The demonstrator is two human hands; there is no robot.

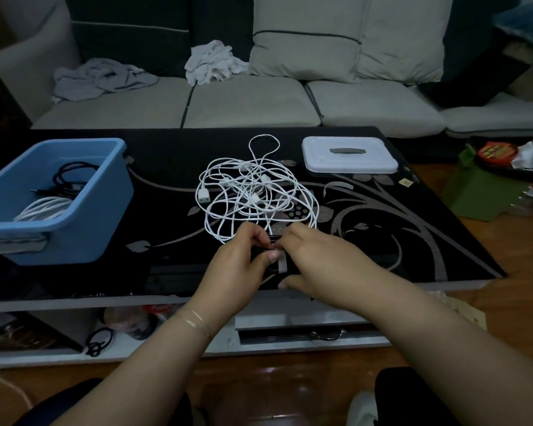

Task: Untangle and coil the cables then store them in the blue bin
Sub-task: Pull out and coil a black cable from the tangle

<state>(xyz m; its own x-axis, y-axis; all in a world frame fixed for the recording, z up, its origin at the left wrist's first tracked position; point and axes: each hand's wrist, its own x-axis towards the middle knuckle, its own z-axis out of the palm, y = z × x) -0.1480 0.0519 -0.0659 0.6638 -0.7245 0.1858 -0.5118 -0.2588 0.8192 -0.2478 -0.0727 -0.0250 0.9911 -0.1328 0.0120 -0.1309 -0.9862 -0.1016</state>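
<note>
Both my hands, left hand (243, 256) and right hand (314, 253), pinch a small black coiled cable bundle (266, 267) with its pale strap. The blue plastic bin (83, 229) lies left of it, nearer my left hand; the tangled white cables (253, 189) lie just beyond.

left grip (239, 259) and right grip (313, 256) together, fingers curled, pinching, forearms converging
</note>
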